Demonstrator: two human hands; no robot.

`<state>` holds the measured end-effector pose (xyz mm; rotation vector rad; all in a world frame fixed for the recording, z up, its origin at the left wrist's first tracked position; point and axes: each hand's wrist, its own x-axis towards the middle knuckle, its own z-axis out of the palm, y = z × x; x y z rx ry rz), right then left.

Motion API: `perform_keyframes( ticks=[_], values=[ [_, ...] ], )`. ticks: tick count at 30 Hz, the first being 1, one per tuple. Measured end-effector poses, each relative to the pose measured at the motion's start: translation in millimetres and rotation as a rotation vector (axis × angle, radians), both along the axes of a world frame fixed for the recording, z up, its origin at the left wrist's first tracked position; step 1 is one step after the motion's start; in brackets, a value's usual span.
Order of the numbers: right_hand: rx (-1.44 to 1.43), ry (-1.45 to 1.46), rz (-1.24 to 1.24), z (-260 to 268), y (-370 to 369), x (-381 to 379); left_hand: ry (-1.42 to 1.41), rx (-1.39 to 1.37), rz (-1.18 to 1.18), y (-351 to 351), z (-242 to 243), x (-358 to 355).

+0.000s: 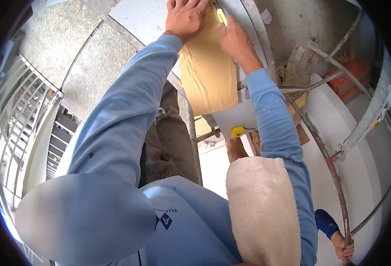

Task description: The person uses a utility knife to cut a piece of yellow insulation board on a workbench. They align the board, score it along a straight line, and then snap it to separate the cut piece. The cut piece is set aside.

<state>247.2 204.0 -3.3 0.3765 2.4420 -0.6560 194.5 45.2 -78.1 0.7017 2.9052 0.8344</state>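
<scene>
A wrinkled tan sheet [208,76], of a material I cannot tell, lies over pale flat boards in front of me. My left hand [186,17] presses flat on its far part, with the fingertips cut off by the top of the view. In my right hand [237,43] is a yellow utility knife [221,17]. Its front end points away from me along the sheet's far right part, beside my left fingers; whether the blade touches the sheet is unclear. Nearer to me, a yellow tape measure [237,132] sits at the edge of a grey-white board [222,118].
Metal scaffold pipes [318,133] curve along the right side. A co-worker's hand [343,249] grips one at the lower right. An orange box [348,78] and cardboard pieces stand beyond. Rough platform boards [99,60] extend left, near a white railing [32,86]. A towel [263,209] drapes my right shoulder.
</scene>
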Motion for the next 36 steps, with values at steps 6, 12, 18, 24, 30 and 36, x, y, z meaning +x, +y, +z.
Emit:
perform_keyframes(
  ticks=[6,12,18,24,30,36],
  values=[
    [-0.012,-0.003,0.002,-7.4,-5.2,-2.7,-0.014,-0.010,-0.007,0.1,0.1,0.1],
    [0.005,-0.076,-0.013,-7.1,-8.7,-7.0,0.010,-0.019,0.001,1.1,1.0,0.4],
    [0.050,-0.187,0.061,-1.3,-1.8,-2.4,0.027,-0.025,-0.001,1.5,0.3,-1.1],
    [0.081,-0.233,0.114,5.5,12.8,18.0,0.053,-0.035,-0.002,2.4,-1.4,-0.7],
    [0.092,-0.246,0.198,10.5,28.9,33.8,0.087,-0.022,-0.002,1.7,-3.3,-0.3],
    [0.122,-0.307,0.270,14.6,45.1,53.8,0.061,-0.036,-0.009,1.4,-5.1,0.6]
  ],
)
